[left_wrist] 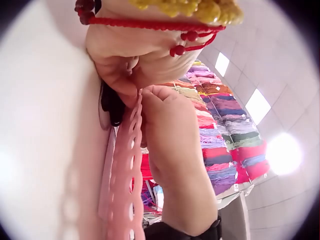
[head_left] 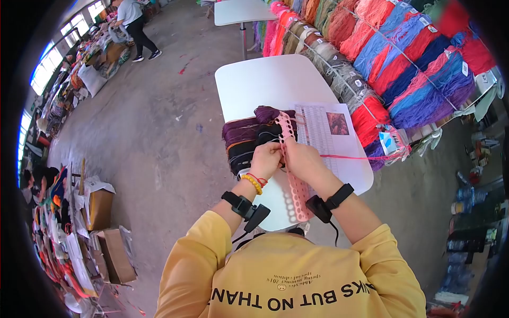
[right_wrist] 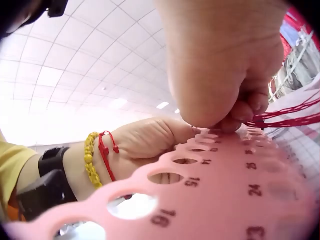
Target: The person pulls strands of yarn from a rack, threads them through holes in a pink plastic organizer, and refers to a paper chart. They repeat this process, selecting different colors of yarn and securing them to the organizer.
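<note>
Pink strip (head_left: 298,199) (numbered holes), pinched between left hand (head_left: 265,159), right hand (head_left: 303,162)

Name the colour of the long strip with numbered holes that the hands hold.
Pink. The strip shows best in the right wrist view.

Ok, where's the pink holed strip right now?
Head view, centre: the pink holed strip lies along the white table, left hand gripping its edge and right hand pinching red thread at it, dark yarn bundle on its left, printed chart on its right.
</note>
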A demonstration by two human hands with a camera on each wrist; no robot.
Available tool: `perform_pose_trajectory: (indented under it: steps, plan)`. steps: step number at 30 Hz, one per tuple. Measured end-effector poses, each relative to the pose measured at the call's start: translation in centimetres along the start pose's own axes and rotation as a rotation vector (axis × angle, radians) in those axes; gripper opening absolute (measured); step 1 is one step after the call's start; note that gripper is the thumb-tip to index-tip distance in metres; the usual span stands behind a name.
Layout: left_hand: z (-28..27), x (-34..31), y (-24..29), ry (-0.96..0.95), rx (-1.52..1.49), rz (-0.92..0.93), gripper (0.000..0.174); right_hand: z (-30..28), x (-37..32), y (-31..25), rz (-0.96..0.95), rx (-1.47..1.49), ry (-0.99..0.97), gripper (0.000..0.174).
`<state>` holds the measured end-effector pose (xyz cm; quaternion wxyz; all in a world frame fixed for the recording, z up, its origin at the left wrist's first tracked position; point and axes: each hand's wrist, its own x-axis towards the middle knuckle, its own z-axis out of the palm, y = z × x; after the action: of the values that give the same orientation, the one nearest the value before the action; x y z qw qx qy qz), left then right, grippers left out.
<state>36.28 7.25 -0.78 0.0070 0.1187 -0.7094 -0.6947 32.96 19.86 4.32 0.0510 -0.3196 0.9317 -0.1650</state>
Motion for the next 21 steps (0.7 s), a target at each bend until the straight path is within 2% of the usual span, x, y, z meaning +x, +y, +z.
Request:
perform_pose_trajectory:
  steps: [5,7,8,11,12,15,18,21]
  plan:
    - [0.0,0.2,0.5,0.026,0.143,0.106,0.015,0.7,0.2,0.7,0.147,0.317,0.049,0.023]
    - [-0.9,0.9,-0.1,0.036,0.379,0.240,0.014,0.4,-0.1,0.6,0.179,0.494,0.076,0.025]
    - [-1.5,1.1,-0.3,0.041,0.497,0.306,0.014,0.6,-0.2,0.9,0.176,0.474,0.068,0.025]
    - [-3.7,0.7,2.2,-0.069,0.325,-0.070,0.015,1.3,-0.1,1.2,0.177,0.438,0.071,0.026]
    - [-4.2,0.7,2.2,-0.115,0.241,-0.120,0.017,1.3,-0.2,1.0,0.178,0.439,0.078,0.025]
    - [-4.6,0.6,2.3,-0.201,0.177,-0.103,0.017,2.0,-0.3,1.1,0.168,0.444,0.122,0.024]
    - [-4.6,1.0,2.1,-0.216,0.265,-0.085,0.018,2.4,-0.4,1.1,0.144,0.428,0.183,0.022]
    - [-3.9,0.7,2.1,-0.138,0.377,-0.064,0.018,2.0,-0.5,0.7,0.177,0.455,0.161,0.021]
